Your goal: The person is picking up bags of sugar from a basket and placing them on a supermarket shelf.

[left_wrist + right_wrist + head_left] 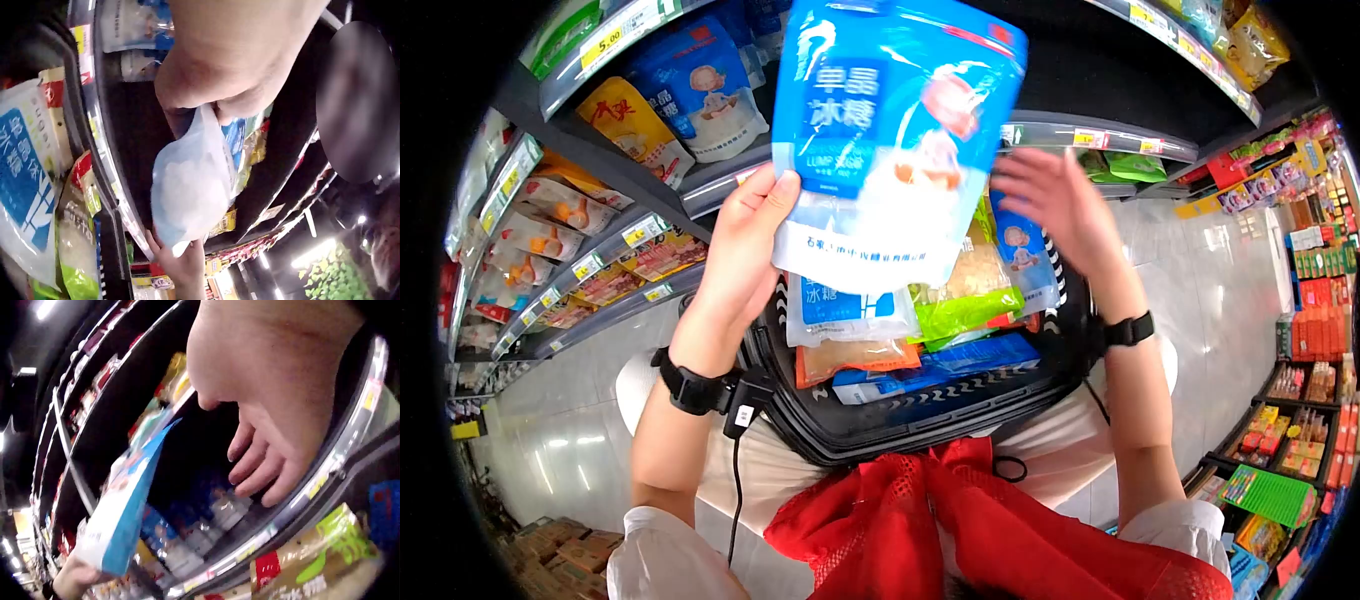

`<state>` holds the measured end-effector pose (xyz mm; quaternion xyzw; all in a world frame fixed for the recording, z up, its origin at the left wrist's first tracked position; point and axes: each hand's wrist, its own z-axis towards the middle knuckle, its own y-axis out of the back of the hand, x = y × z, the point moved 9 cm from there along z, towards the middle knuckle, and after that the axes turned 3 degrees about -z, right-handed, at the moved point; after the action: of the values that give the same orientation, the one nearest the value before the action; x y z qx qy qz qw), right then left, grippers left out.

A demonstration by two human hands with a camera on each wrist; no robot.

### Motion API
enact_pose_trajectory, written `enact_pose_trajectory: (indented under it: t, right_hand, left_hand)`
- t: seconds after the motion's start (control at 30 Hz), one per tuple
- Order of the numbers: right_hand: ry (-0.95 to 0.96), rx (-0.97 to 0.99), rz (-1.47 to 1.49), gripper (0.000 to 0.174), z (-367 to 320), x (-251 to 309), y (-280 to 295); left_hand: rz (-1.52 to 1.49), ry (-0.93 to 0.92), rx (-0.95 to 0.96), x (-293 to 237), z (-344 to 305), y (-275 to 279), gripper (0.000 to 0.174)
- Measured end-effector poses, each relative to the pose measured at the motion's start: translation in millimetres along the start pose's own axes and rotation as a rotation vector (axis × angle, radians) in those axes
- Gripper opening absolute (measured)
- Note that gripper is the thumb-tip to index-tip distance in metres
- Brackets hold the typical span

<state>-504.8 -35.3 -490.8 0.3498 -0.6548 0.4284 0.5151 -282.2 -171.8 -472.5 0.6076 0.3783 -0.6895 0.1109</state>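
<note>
A large blue and white bag of lump sugar (880, 150) is held up in front of the shelves. My left hand (745, 235) pinches its left edge, thumb on the printed front; the left wrist view shows this hand (219, 75) gripping the bag (190, 187) from one side. Off the bag's right edge, my right hand (1065, 205) is slightly blurred, fingers spread and holding nothing. In the right wrist view that hand (269, 425) hangs with relaxed fingers, apart from the bag (125, 512).
Below the bag, a black basket (820, 430) on the lap holds several packages, among them a green-edged bag (970, 300) and a blue pack (940, 368). Shelves with price rails (640, 235) curve around the front and left. More goods (1325, 330) stand at the right.
</note>
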Motion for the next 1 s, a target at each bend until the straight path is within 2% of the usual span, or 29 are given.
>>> enact_pose_trajectory:
  t: [0.03, 0.1, 0.13, 0.2, 0.27, 0.33, 0.37, 0.43, 0.47, 0.53, 0.57, 0.63, 0.67, 0.7, 0.77, 0.83, 0.9, 0.93, 1.0]
  right_hand:
    - [-0.028, 0.096, 0.049, 0.063, -3.3, -7.3, -22.5]
    - [-0.096, 0.210, 0.177, 0.069, -11.2, -16.7, -62.2]
    - [-0.179, 0.250, 0.233, 0.071, -12.8, -26.1, -74.9]
    - [-0.186, 0.261, 0.362, 0.069, -15.0, -26.3, -95.8]
    - [-0.177, 0.269, 0.406, 0.068, -12.3, -30.8, -98.2]
    - [-0.259, 0.259, 0.479, 0.062, -7.5, -55.0, -86.4]
    - [-0.286, 0.197, 0.504, 0.053, -7.9, -60.9, -77.3]
    - [-0.164, 0.044, 0.248, 0.048, -13.3, -56.5, -54.4]
    - [-0.163, 0.037, 0.250, 0.048, -16.7, -52.2, -54.1]
    - [0.033, -0.066, 0.123, 0.048, -21.3, -25.0, -45.0]
    - [0.032, -0.066, 0.123, 0.048, -25.3, -17.8, -47.8]
    - [0.101, -0.065, -0.125, 0.048, -31.9, 0.1, -54.1]
    - [0.188, -0.101, -0.257, 0.046, -32.6, 1.9, -53.1]
    - [0.185, -0.099, -0.256, 0.046, -32.6, -0.1, -53.7]
    - [0.334, -0.081, -0.601, 0.044, -34.4, 10.4, -64.2]
    - [0.294, -0.068, -0.563, 0.044, -31.3, 1.5, -65.0]
    - [0.142, -0.111, -0.332, 0.045, -28.0, -14.0, -56.6]
    - [0.141, -0.107, -0.332, 0.045, -27.6, -14.9, -55.5]
    - [0.129, -0.075, -0.153, 0.038, -26.8, -17.6, -52.6]
  left_hand:
    - [0.006, -0.004, 0.000, 3.0, 1.3, -0.6, 0.024]
    - [-0.216, 0.090, -0.091, 20.1, 2.2, 3.5, 0.024]
    - [-0.223, 0.131, -0.082, 30.1, 1.9, 6.3, 0.025]
    - [-0.251, 0.175, -0.064, 47.5, 0.5, 1.9, 0.026]
    - [-0.247, 0.251, -0.024, 64.8, -4.0, -6.6, 0.026]
    - [-0.175, 0.323, 0.037, 81.5, -9.9, -12.5, 0.027]
    - [-0.134, 0.353, 0.078, 87.1, -13.0, -18.5, 0.027]
    - [-0.093, 0.366, 0.100, 91.8, -14.3, -26.1, 0.025]
    - [-0.055, 0.360, 0.094, 90.4, -14.6, -28.0, 0.024]
    - [-0.049, 0.321, 0.080, 83.0, -12.8, -33.4, 0.027]
    - [-0.050, 0.322, 0.079, 83.9, -12.7, -34.5, 0.027]
    - [-0.037, 0.284, 0.175, 81.6, -13.0, -43.6, 0.030]
    - [-0.025, 0.307, 0.160, 86.1, -13.6, -41.3, 0.034]
    - [-0.025, 0.309, 0.157, 89.9, -13.9, -39.2, 0.034]
    - [0.018, 0.334, 0.135, 97.7, -14.7, -32.8, 0.036]
    - [0.024, 0.341, 0.135, 97.6, -15.7, -32.3, 0.036]
    - [0.028, 0.349, 0.139, 96.5, -16.5, -33.2, 0.035]
    - [0.034, 0.364, 0.144, 95.4, -17.5, -34.1, 0.035]
    - [0.039, 0.378, 0.146, 92.8, -19.3, -34.2, 0.035]
